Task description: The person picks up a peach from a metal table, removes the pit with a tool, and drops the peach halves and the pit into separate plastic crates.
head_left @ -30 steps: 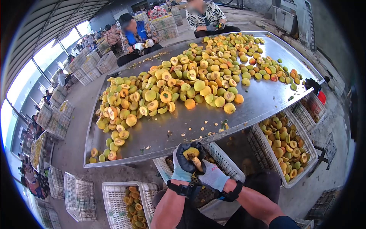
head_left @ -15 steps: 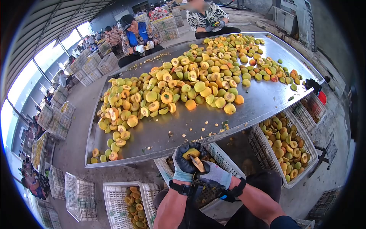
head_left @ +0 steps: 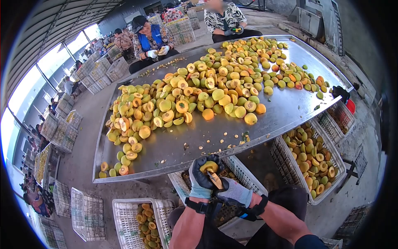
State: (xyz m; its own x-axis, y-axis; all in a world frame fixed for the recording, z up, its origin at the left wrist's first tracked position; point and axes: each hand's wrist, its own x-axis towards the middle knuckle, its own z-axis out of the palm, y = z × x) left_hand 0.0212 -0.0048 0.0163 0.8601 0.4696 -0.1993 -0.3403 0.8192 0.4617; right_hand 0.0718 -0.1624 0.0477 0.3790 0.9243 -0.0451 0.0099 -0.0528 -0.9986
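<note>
By the silver metal tabletop, the left hand grips a round yellow fruit, the right hand a slim tan tool; apparently pitting, next calling for steady scooping.

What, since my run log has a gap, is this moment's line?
left hand: holds fruit | right hand: holds pale-handled tool at fruit | below hands: white crate | ahead: metal table, fruit pile
</note>
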